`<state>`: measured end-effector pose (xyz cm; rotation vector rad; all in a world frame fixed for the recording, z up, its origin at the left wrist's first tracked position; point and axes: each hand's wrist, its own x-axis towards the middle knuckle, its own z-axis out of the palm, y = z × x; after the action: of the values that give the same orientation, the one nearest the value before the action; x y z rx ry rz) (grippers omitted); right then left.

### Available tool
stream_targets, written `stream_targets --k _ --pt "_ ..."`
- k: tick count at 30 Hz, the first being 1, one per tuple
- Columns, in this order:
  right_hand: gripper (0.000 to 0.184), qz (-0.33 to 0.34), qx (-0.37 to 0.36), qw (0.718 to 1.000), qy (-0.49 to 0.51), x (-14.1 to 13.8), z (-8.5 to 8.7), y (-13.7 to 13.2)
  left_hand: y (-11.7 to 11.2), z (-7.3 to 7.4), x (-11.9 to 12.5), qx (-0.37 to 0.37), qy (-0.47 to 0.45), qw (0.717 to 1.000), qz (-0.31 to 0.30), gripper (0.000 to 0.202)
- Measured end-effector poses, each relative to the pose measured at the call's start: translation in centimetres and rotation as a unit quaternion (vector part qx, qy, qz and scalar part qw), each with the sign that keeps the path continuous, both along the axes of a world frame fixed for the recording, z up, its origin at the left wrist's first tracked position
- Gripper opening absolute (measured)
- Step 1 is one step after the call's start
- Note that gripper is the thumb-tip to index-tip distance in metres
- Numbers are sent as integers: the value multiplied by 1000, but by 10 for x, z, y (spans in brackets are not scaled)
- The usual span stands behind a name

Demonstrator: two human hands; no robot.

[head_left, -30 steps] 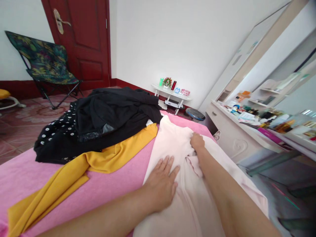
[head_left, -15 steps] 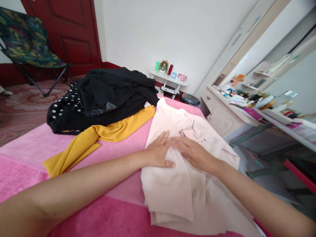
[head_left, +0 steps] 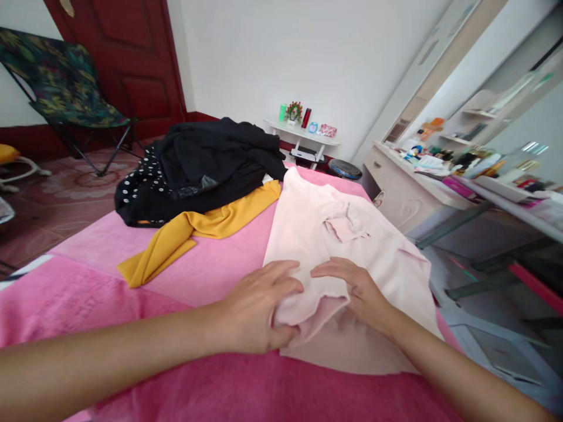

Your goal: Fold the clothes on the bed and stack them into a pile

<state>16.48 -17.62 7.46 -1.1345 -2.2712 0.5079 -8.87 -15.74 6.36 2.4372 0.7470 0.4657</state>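
A pale pink long-sleeved top [head_left: 378, 240] lies spread on the pink bed cover. One sleeve lies bunched on its upper part, while the near sleeve is lifted, its open cuff facing me. My left hand [head_left: 259, 305] curls around the left side of this sleeve, thumb below and fingers above. At the sleeve's other side, my right hand [head_left: 360, 290] holds the cloth near the cuff edge, its thumb partly hidden. A mustard-yellow garment [head_left: 197, 225] lies left of the top, beside a heap of black clothes [head_left: 215, 158] that includes a white-dotted piece.
Under the clothes is a pink bed cover [head_left: 229, 264]. A dressing table [head_left: 404, 187] crowded with bottles stands at right, with a metal-legged table [head_left: 475, 223] nearer. Behind are a small white shelf [head_left: 303, 133], a folding chair [head_left: 74, 94] and a red door [head_left: 127, 58].
My hands lay flat on the top before; now they have come nearer and curled around the sleeve. The sleeve end, earlier lying down toward me, is raised and folded. The view has shifted slightly left.
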Motion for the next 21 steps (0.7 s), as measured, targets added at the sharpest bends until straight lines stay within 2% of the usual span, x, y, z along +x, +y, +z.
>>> stream_targets --k 3,6,9,13,15,18,21 --pt "21 -45 -47 996 55 -6 6 3 5 9 6 18 8 1000 21 49" --pt "20 -55 -67 994 72 -7 9 2 8 17 4 38 28 998 40 52" --pt "19 -59 -60 994 70 -6 7 -2 7 22 -3 52 63 994 75 55" --pt "19 -47 -24 998 31 -6 3 -6 1 22 -11 69 128 982 117 46" --pt "23 -28 1 1000 -2 -6 1 -10 -4 19 -13 72 173 977 100 42" --pt "36 42 15 996 -77 -2 -1 -18 -12 17 -16 55 228 972 18 36" --pt "48 77 1 991 -112 2 -1 -30 -14 26 -19 39 229 971 -48 30"
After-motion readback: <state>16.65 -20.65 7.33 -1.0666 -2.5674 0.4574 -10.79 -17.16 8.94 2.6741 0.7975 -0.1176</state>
